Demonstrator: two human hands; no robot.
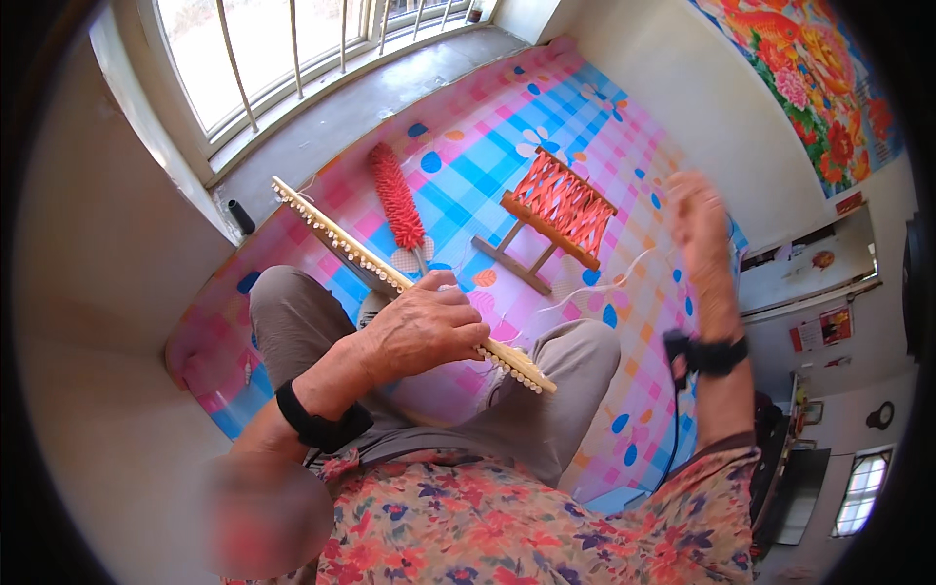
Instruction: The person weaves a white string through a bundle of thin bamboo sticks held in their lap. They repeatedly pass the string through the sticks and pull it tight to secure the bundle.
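Observation:
My left hand (419, 327) is closed around a long wooden bar (336, 232) held slantwise above my lap. Rows of small white loops or knobs run along the bar's edge, and its underside is mostly hidden. Out to the right, my right hand (697, 219) is raised, its fingers curled and partly blurred. A white cord (585, 292) curves from near the bar toward this hand, which appears to grip it, though the exact point of contact is unclear. Beyond my knees a small wooden stool (561, 207) with a woven red strap seat lies tipped over.
A red fluffy duster (395, 195) lies left of the stool on the checked, flowered bed covering (468, 127). A small black cylinder (240, 216) stands by the barred window's sill (341, 97). Walls border the covering, with a colourful poster (819, 78) at the upper right.

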